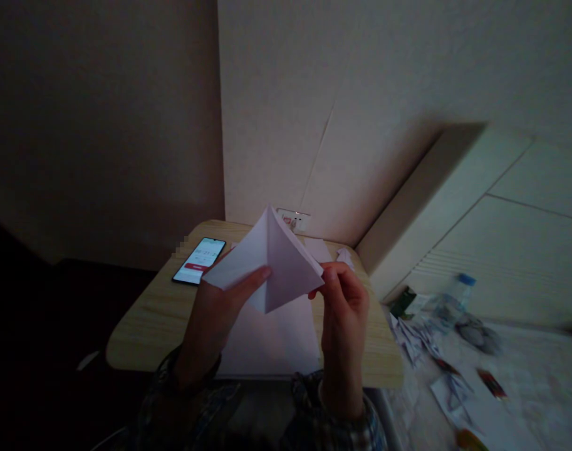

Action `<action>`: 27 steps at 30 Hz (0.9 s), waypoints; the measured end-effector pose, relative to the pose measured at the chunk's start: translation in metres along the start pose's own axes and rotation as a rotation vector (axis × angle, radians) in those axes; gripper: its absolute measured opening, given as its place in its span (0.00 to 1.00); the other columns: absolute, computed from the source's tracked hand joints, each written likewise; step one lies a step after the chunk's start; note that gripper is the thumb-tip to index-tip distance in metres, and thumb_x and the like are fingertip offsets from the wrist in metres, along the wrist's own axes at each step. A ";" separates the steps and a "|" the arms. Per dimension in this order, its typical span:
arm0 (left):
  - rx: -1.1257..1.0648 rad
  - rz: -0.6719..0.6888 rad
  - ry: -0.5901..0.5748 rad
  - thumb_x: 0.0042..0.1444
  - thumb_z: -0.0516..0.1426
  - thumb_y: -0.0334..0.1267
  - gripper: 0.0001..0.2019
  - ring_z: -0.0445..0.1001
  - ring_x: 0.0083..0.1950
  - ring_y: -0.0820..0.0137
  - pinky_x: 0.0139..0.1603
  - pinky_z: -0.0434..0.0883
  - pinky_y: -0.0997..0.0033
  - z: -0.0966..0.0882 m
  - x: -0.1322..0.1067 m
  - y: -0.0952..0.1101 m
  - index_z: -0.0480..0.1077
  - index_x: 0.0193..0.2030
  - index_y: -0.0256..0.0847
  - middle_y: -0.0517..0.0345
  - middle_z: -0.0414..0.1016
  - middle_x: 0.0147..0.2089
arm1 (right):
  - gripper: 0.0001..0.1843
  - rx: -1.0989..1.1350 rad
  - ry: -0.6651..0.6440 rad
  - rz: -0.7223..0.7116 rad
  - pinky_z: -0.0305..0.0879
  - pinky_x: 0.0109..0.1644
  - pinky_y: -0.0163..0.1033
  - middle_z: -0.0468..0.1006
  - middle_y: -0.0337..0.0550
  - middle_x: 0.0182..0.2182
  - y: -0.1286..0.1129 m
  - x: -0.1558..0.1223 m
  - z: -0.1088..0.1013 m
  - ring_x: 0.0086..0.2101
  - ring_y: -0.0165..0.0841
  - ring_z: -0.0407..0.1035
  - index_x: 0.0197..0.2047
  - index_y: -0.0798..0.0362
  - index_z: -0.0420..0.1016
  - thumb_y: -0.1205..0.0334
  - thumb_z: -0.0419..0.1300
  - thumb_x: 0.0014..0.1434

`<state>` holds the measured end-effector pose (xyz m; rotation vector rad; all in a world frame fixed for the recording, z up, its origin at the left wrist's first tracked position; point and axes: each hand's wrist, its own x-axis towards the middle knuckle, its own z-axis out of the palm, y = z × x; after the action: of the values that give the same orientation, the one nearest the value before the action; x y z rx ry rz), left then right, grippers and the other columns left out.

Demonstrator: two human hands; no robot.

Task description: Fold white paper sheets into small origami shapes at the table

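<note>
A folded sheet of white paper (290,269), diamond-shaped with a crease down its middle, is held up above the table. My left hand (224,304) grips it from the left, thumb pressed on the front near the crease and the other fingers hidden behind. At the right corner, my right hand (344,291) pinches the paper between thumb and fingers. Below lies a stack of white paper (274,344) on the wooden table (145,319), partly covered by the folded piece and my hands.
A phone (198,260) with a lit screen lies on the table's left. Behind are a wall socket (294,219) and a small folded paper piece (344,257). On the right, a bed surface (539,369) bears a blue-capped bottle (457,297) and several folded papers (415,338).
</note>
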<state>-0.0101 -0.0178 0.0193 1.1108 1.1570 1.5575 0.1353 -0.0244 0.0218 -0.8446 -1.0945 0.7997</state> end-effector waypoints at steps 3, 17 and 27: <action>0.011 -0.005 -0.001 0.47 0.64 0.42 0.12 0.79 0.37 0.62 0.38 0.76 0.64 0.000 0.000 0.001 0.74 0.38 0.43 0.59 0.81 0.37 | 0.06 -0.057 0.056 -0.052 0.58 0.28 0.32 0.68 0.33 0.21 -0.001 -0.001 0.002 0.24 0.26 0.63 0.30 0.52 0.71 0.63 0.58 0.59; 0.204 0.074 0.010 0.48 0.63 0.38 0.06 0.76 0.34 0.66 0.34 0.72 0.72 0.006 0.000 0.013 0.74 0.34 0.43 0.64 0.76 0.31 | 0.15 -0.341 -0.116 -0.203 0.64 0.45 0.38 0.77 0.40 0.39 -0.005 -0.005 -0.004 0.41 0.33 0.70 0.41 0.46 0.76 0.61 0.48 0.66; 0.210 0.296 -0.305 0.53 0.60 0.32 0.04 0.73 0.44 0.69 0.42 0.71 0.74 0.005 0.002 0.006 0.74 0.36 0.43 0.59 0.74 0.40 | 0.09 -0.382 -0.099 0.066 0.64 0.33 0.37 0.77 0.39 0.30 0.000 -0.002 -0.004 0.30 0.34 0.68 0.33 0.51 0.77 0.55 0.62 0.53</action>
<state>-0.0065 -0.0156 0.0260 1.6585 0.9955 1.4376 0.1384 -0.0266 0.0205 -1.1757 -1.3365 0.7024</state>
